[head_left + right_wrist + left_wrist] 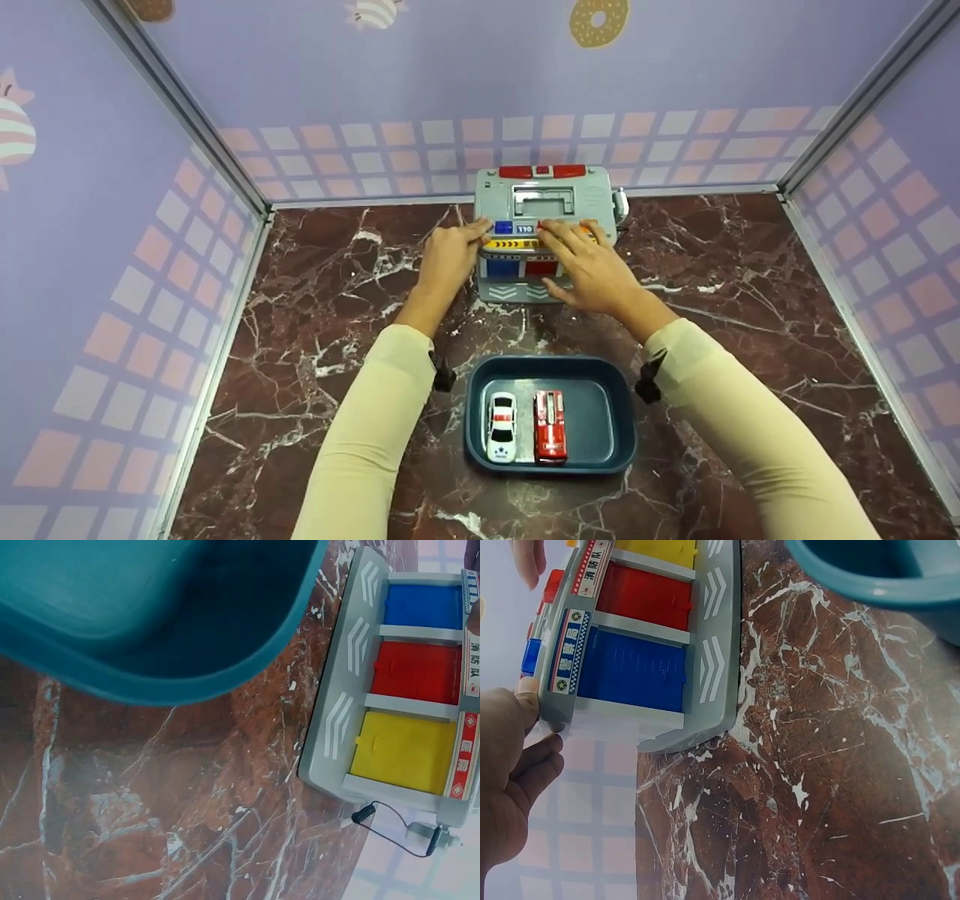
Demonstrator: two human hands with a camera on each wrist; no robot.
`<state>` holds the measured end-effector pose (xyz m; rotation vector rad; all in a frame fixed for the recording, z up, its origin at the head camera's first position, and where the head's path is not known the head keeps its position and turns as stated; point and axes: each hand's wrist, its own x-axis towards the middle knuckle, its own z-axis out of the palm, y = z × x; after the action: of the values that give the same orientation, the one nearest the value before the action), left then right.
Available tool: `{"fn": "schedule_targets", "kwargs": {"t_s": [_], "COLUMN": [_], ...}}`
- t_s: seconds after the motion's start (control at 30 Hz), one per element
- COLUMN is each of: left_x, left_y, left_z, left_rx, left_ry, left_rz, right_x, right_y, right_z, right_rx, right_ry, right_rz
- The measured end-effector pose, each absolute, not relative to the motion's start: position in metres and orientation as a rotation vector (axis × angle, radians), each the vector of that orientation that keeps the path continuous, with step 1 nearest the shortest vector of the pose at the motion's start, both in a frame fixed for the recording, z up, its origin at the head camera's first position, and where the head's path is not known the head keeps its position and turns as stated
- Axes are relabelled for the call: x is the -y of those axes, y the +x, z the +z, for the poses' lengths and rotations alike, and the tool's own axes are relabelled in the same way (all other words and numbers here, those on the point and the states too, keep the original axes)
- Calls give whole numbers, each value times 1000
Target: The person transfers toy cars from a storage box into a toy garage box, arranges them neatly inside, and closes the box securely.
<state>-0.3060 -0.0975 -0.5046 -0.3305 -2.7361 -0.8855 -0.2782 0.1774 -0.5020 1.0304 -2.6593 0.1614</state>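
Observation:
A grey toy garage (491,196) stands near the back wall, with red, blue and orange parts along its roof. My left hand (448,259) holds the roof's left front corner; in the left wrist view, its thumb lies on the edge and its fingers sit below. My right hand (598,271) rests on the right part of the roof front, fingers extended and spread, with one fingertip by a red button. Under the roof, the blue door (634,671), red door (646,596) and yellow door (405,751) are all down. A grey ramp (504,292) with white arrows projects in front.
A dark teal tray (551,362) sits between my forearms, holding a white toy police car (502,448) and a red toy fire truck (551,433). A black cord (390,831) hangs at the garage's side. Purple panels (480,67) enclose the marbled tabletop (337,300).

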Motion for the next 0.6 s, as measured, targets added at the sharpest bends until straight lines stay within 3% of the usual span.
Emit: {"fn": "schedule_targets", "kwargs": {"t_s": [0.6], "left_x": [93], "left_y": [-307], "left_z": [-501], "left_rx": [2759], "left_ry": [-286], "left_rz": [-812], "right_x": [-173], "right_y": [-283], "right_z": [-497], "right_rx": [2690], "right_ry": [1083], "right_rz": [253]}}
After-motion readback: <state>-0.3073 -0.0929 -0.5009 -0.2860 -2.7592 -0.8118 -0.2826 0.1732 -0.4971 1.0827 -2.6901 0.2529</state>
